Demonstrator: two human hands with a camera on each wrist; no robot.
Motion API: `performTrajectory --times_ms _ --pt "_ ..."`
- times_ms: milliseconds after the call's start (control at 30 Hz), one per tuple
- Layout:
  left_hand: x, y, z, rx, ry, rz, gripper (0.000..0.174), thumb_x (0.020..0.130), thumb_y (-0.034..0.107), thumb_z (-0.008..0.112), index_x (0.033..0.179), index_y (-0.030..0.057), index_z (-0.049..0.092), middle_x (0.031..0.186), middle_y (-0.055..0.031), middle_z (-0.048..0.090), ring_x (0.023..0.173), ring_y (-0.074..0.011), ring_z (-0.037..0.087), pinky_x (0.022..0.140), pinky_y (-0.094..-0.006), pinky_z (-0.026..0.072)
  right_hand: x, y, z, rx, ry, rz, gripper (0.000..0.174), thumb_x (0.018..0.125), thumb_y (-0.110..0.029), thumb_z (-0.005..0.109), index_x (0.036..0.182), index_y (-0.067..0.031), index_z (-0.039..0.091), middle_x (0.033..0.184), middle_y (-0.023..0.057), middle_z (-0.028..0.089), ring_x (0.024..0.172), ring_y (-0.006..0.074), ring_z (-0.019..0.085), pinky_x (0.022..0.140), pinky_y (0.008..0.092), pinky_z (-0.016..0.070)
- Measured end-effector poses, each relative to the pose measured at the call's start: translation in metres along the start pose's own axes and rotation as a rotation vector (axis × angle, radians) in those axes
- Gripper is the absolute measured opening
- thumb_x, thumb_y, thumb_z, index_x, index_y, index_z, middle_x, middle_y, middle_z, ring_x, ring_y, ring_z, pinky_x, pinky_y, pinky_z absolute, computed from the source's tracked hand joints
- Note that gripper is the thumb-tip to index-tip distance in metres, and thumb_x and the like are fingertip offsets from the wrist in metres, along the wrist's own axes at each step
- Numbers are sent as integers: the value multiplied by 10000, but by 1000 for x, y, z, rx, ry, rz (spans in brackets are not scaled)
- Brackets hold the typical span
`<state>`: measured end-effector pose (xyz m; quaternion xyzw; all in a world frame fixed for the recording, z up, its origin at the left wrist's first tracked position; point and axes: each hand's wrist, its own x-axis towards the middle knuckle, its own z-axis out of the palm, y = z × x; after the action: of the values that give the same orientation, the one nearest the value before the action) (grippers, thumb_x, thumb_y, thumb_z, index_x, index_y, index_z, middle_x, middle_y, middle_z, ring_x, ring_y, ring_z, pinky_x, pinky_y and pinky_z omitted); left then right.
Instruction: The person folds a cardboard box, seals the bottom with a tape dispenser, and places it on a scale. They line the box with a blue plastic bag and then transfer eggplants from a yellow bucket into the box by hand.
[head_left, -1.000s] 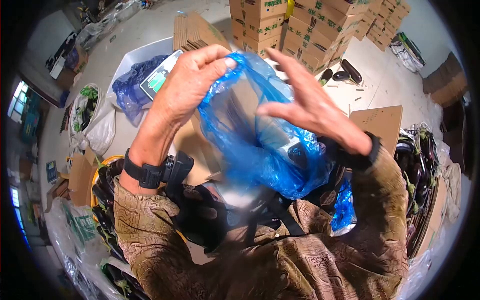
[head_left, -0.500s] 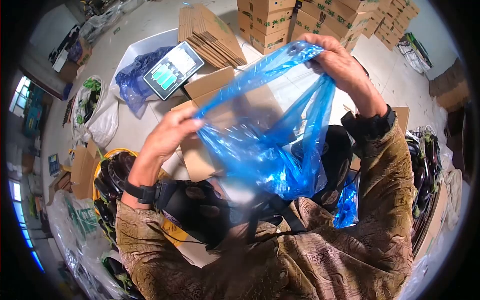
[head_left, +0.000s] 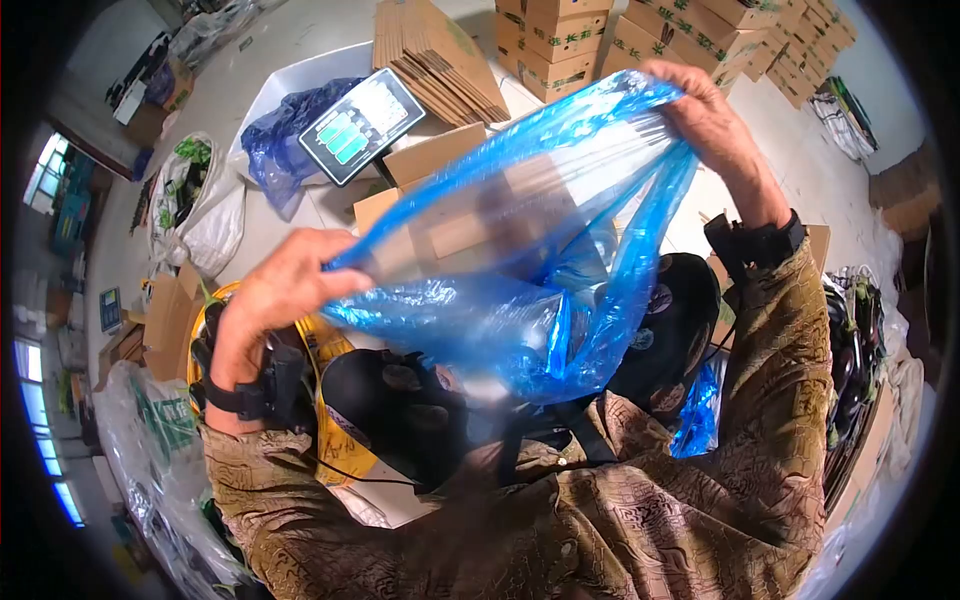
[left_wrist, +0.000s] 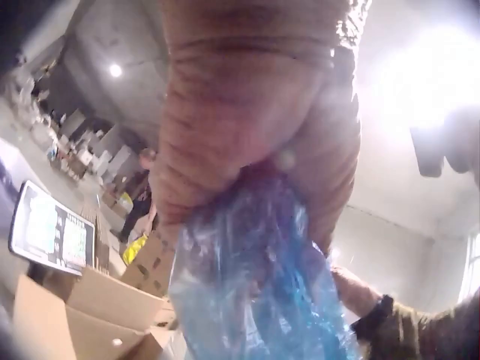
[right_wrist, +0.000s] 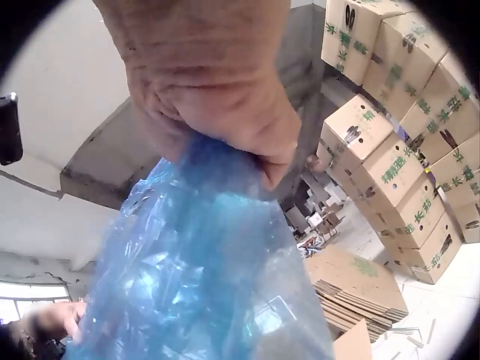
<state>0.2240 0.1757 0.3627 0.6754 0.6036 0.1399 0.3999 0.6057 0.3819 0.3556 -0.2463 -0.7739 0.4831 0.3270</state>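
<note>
A thin blue plastic bag is stretched wide between both hands, its mouth spread in a long loop. My left hand pinches the rim at the left end, between thumb and fingers. Farther forward on the right, my right hand grips the opposite end of the rim. In the left wrist view, gathered film of the bag comes down from the curled fingers. The right wrist view shows the bag bunched inside the grip. Behind the film is an open cardboard carton, partly hidden by it.
A scale display stands beyond the carton, beside a crumpled dark blue bag. Flattened cartons lean together at the back, near stacked printed boxes. Eggplants are piled at the right. A person is in the background.
The right hand first came away from the bag, then took hold of its rim. Both hands have moved apart, the left down and leftward, and the bag's mouth has opened wider.
</note>
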Motion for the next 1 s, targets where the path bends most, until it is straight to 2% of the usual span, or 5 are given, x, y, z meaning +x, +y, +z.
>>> performTrajectory --times_ms 333,600,733,800,1000 --pt "-21 -26 -9 -695 797 197 259 866 97 573 1120 46 585 771 51 550 581 -4 414 515 -163 361 -7 13 23 -597 -205 95 272 813 -156 751 1023 9 700 940 141 728 839 191 682 738 323 514" --pt "-20 -35 0 -14 112 -17 190 819 124 697 942 -18 665 764 -30 618 737 -118 557 712 -295 462 16 67 17 526 399 618 163 985 -126 475 963 -69 627 780 34 603 648 131 556 577 278 486" --pt "-3 -96 -4 -75 335 40 213 864 144 676 982 -29 637 896 -33 627 769 -146 595 709 -277 481 20 110 -2 542 179 592 135 973 -97 496 1036 -54 607 866 40 607 668 100 558 569 208 474" --pt "8 -114 -4 -1073 532 30 186 924 162 624 1016 1 601 931 -46 627 762 -137 610 691 -251 510 15 119 -9 366 16 651 253 898 -8 575 1141 -9 644 953 41 674 720 75 555 617 206 474" --pt "50 -138 -14 -1034 734 -58 143 948 155 577 1035 43 597 784 12 586 583 -69 538 494 -192 436 29 134 -8 491 -85 650 137 921 -71 594 1041 -17 630 966 74 685 835 155 632 810 276 518"
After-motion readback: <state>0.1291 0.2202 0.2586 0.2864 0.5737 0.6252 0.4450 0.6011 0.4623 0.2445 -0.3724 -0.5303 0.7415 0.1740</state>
